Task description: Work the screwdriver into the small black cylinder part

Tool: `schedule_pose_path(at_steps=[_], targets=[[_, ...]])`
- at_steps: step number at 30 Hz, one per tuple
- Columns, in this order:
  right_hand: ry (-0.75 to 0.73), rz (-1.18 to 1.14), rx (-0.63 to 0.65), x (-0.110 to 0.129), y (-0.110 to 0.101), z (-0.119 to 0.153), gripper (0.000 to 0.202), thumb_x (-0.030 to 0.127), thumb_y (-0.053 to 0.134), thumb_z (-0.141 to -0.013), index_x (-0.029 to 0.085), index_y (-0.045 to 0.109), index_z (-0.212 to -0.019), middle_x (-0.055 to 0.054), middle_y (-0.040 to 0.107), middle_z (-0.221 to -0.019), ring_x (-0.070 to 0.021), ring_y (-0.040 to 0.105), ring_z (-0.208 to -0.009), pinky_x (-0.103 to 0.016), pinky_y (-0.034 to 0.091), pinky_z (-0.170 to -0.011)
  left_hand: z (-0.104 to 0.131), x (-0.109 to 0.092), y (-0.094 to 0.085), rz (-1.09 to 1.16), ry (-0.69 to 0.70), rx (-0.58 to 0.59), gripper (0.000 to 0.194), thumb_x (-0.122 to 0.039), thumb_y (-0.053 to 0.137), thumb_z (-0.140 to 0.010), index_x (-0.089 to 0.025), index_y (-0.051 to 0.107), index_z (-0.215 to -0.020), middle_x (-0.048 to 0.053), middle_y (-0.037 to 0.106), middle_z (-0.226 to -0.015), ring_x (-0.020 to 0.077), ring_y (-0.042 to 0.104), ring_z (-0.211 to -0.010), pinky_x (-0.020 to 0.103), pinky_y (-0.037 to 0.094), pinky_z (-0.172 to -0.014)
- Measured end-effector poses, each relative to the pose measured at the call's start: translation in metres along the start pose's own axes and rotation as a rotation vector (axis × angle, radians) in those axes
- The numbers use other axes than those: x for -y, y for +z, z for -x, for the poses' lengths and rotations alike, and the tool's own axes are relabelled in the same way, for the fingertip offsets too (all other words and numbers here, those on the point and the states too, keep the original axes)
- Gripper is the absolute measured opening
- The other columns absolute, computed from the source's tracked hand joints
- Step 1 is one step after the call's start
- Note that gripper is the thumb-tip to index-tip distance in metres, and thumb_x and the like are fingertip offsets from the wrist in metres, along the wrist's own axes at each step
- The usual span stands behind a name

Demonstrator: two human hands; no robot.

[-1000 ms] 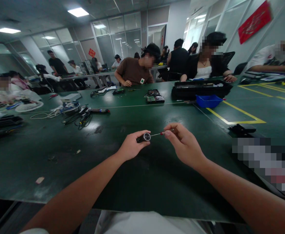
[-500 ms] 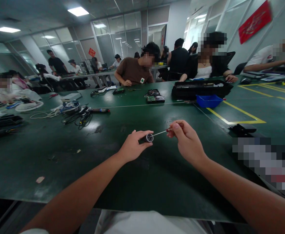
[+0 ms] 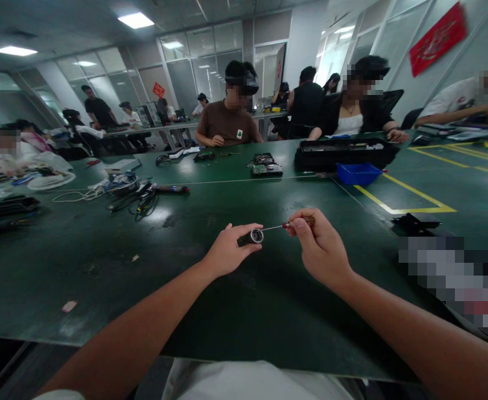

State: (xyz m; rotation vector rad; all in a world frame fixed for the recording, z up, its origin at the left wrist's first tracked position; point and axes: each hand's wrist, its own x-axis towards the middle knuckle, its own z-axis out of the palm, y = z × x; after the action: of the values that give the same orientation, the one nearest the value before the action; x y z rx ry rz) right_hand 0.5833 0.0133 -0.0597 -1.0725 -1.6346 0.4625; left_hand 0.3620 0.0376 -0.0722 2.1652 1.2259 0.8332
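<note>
My left hand (image 3: 229,250) is closed around a short black cylinder (image 3: 256,236) with a silvery ring at its open end, which faces me and to the right. Between thumb and fingers my right hand (image 3: 319,240) grips a screwdriver (image 3: 286,225) with a reddish handle and a thin metal shaft. The shaft points left, and its tip is at the upper rim of the cylinder; whether it reaches inside I cannot tell. Both hands are held above the green table (image 3: 227,316).
Cables (image 3: 142,200) lie at the left. Circuit boards (image 3: 265,165) sit ahead. A blue tray (image 3: 358,173) stands before a long black housing (image 3: 346,153) at the back right. A black part (image 3: 417,223) lies right of my hand. A person in a brown shirt (image 3: 227,123) sits opposite.
The screwdriver has turned a little in my right hand, so more of its handle shows and its shaft lies flatter. My left hand keeps its place. The person opposite has straightened up.
</note>
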Motion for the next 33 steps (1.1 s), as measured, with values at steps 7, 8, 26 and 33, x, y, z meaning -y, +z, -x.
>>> schedule_pose_path(at_steps=[7,8,26,33], targets=[[-0.095,0.142,-0.01,0.0077,-0.0046,-0.0015,0.016,0.034,0.045,-0.102,0.022,0.056,-0.098,-0.001,0.064,-0.078,-0.0166,0.062,-0.068,-0.031,0.043,-0.062,0.0006,0.0012,0.0011,-0.037,0.025,-0.003,0.044,-0.032,0.072,-0.087,-0.034,0.061,-0.129,0.001,0.068,-0.127,0.0254,0.059,-0.122,0.061,0.014,-0.12],[-0.104,0.152,-0.011,0.0087,-0.0051,-0.0019,0.016,0.034,0.045,-0.102,0.022,0.056,-0.097,-0.001,0.064,-0.078,-0.0164,0.062,-0.067,-0.031,0.043,-0.062,0.0006,0.0012,0.0009,-0.037,0.024,-0.009,0.044,-0.032,0.072,-0.087,-0.034,0.061,-0.129,0.001,0.068,-0.127,0.0252,0.059,-0.122,0.061,0.014,-0.12],[-0.056,0.048,0.053,0.008,-0.0015,0.0002,0.018,0.037,0.048,-0.101,0.022,0.057,-0.103,-0.004,0.07,-0.086,-0.0194,0.069,-0.079,-0.034,0.051,-0.07,0.0,0.0001,0.0002,-0.038,0.011,-0.025,0.043,-0.03,0.073,-0.086,-0.034,0.063,-0.128,0.0,0.069,-0.126,0.0252,0.06,-0.121,0.06,0.017,-0.119],[-0.093,0.037,0.057,0.0079,-0.0044,0.0015,0.018,0.035,0.045,-0.102,0.022,0.057,-0.098,-0.002,0.066,-0.08,-0.0171,0.065,-0.072,-0.031,0.048,-0.064,-0.0007,-0.0011,0.0,-0.036,0.014,-0.022,0.043,-0.031,0.073,-0.086,-0.035,0.062,-0.128,0.0,0.069,-0.125,0.0254,0.06,-0.121,0.062,0.016,-0.119]])
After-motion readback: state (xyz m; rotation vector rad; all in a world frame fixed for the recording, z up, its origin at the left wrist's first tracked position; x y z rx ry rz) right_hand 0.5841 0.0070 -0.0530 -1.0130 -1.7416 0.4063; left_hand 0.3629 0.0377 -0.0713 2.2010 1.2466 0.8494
